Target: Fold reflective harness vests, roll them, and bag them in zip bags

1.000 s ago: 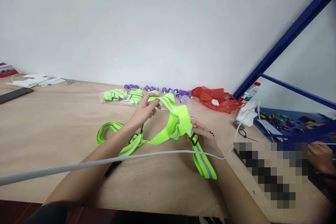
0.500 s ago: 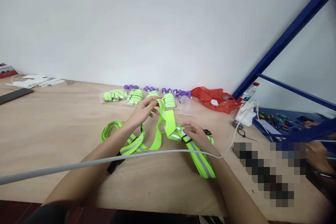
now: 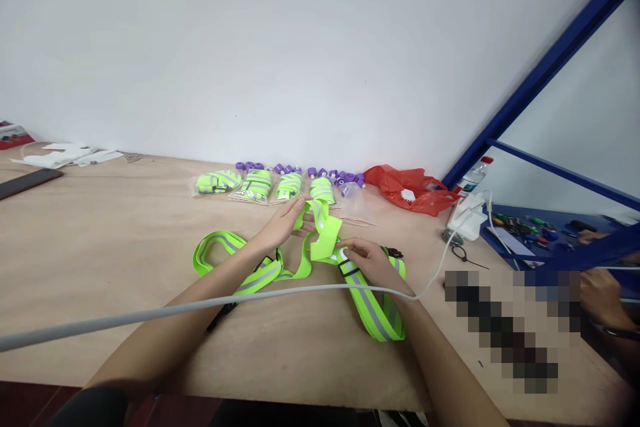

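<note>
A neon-yellow reflective strap with grey stripes, black sliders and black buckles is spread in loops over the wooden table. My left hand grips its upper band between thumb and fingers, a little above the table. At the right, my right hand is closed on the part near a black slider. A wider yellow patch of the strap stands up between the two hands. The left loop lies partly under my left forearm, which hides some of it.
Several clear bags of folded yellow straps lie along the back, before purple rolls. A red plastic bag, a bottle and a blue frame are to the right. A white cable crosses in front. Another person's hand shows far right.
My left hand has moved slightly right and down with the strap's upper band, closer to my right hand. The left loop has been drawn a little to the right.
</note>
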Motion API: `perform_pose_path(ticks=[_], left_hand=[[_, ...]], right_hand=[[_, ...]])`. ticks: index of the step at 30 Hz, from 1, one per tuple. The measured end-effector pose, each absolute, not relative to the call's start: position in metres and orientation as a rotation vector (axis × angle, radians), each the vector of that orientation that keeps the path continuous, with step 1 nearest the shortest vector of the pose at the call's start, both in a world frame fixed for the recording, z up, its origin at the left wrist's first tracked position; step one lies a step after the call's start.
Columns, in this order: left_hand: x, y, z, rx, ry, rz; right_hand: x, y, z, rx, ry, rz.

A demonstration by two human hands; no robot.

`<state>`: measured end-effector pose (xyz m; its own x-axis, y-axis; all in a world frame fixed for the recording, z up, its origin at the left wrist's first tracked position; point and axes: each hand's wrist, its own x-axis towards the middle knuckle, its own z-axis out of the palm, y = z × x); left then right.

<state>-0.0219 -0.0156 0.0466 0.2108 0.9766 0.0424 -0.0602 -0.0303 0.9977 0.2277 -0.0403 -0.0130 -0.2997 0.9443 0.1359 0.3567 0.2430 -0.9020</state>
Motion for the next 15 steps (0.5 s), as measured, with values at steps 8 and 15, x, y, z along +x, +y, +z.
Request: perform_pose_path(ticks=[8, 15], left_hand=[[-0.008, -0.023, 0.046, 1.246, 0.920, 1.109], [0.011, -0.050, 0.059, 1.170, 0.735, 1.171]], right_hand=[[0.215, -0.053, -0.002, -1.450, -1.904, 0.170], [0.199, -0.060, 0.005, -1.795, -1.913, 0.261]])
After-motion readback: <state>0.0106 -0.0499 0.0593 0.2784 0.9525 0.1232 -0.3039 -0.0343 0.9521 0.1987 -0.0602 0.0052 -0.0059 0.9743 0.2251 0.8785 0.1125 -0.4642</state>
